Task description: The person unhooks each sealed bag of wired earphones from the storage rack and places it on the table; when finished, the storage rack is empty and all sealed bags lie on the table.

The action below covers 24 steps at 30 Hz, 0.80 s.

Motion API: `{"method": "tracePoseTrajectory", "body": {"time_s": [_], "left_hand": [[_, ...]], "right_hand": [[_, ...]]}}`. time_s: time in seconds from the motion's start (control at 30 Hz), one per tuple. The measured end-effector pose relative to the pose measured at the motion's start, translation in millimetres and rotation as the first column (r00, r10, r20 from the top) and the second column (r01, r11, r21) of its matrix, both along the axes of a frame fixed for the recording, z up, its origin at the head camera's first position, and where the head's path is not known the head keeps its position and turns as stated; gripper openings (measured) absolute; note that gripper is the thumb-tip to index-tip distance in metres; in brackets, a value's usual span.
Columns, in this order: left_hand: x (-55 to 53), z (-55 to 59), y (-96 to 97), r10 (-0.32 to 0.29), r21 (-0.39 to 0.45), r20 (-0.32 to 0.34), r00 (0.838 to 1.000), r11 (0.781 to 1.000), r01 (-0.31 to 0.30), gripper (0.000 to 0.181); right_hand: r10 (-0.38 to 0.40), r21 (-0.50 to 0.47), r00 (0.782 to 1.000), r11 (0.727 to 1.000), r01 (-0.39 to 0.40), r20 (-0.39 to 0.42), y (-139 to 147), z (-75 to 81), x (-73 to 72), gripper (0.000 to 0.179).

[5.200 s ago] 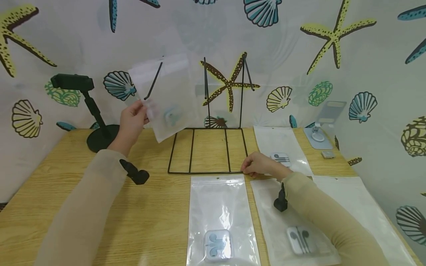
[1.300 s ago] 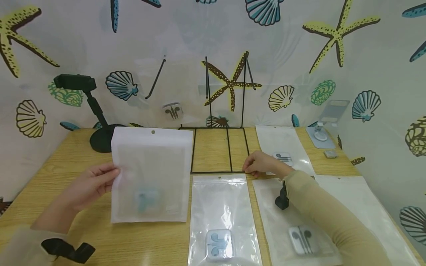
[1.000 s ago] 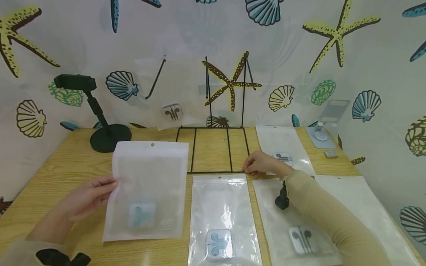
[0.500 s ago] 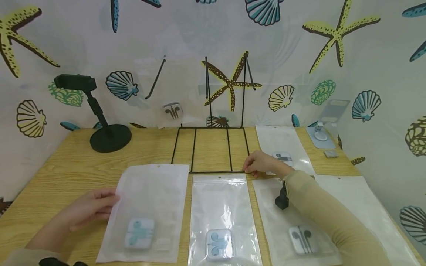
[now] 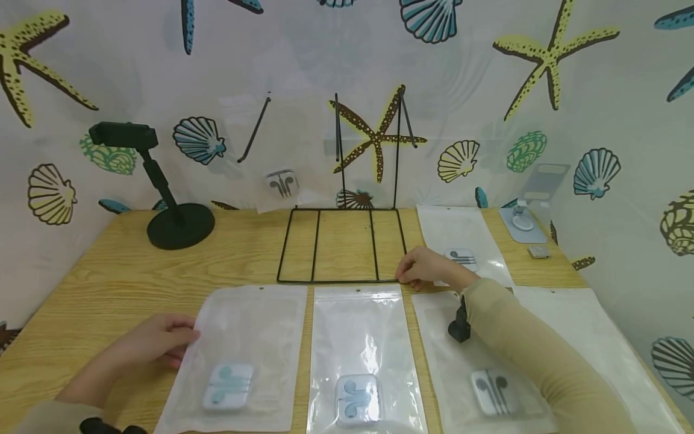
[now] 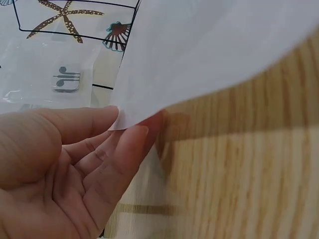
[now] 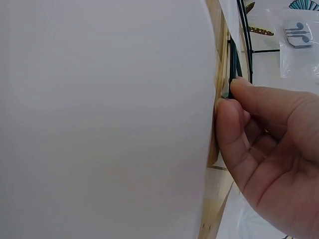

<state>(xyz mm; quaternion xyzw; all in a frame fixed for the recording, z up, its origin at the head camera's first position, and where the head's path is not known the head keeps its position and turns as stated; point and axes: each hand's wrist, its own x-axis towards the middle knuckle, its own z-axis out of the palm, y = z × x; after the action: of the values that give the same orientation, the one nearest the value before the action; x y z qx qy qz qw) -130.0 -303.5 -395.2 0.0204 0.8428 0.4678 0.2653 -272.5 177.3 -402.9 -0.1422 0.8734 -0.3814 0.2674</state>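
My left hand (image 5: 154,342) pinches the left edge of a frosted zip bag (image 5: 255,337) lying at the table's front left. Through the bag shows a white earphone case (image 5: 228,386). In the left wrist view, thumb and fingers of the left hand (image 6: 75,164) meet on the bag's edge, which is lifted off the wood. With its fingertips, my right hand (image 5: 428,267) grips the front right corner of a black wire rack (image 5: 343,281). The right wrist view shows the right hand (image 7: 271,134) pinching the dark wire. One bag with earphones (image 5: 282,182) hangs on the rack's left hook (image 5: 253,129).
Beside the left bag lies a clear bag (image 5: 355,331) with earphones. More bags lie at right, one (image 5: 477,361) under the right forearm, another (image 5: 455,232) behind. A black stand (image 5: 179,226) is back left; a phone holder (image 5: 522,220) and small grey object (image 5: 537,252) are back right.
My left hand has brought the frosted bag from the left hook down to the table's front left, where it now lies flat. My right hand stays on the rack's corner.
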Motion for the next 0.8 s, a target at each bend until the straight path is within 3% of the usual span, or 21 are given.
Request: {"method": "tracePoseTrajectory", "body": {"time_s": [0.4,0.57,0.8], "left_hand": [[-0.6,4.7,-4.8,-0.008,-0.055,-0.006,1.0,0.998,0.008,0.054],[-3.1,12.9,-10.8,-0.018,-0.068,-0.046,0.999,0.998,0.015,0.048],[-11.0,24.5,-14.6,-0.005,-0.141,-0.124,0.992,0.99,-0.013,0.058]], "right_hand": [[-0.004,0.004,1.0,1.0,0.004,0.005,-0.2,1.9,1.5,0.008],[-0.007,-0.003,1.0,1.0,0.007,0.016,0.0,1.9,0.4,0.008],[-0.001,-0.001,1.0,1.0,0.001,0.02,0.6,0.8,-1.1,0.007]]}}
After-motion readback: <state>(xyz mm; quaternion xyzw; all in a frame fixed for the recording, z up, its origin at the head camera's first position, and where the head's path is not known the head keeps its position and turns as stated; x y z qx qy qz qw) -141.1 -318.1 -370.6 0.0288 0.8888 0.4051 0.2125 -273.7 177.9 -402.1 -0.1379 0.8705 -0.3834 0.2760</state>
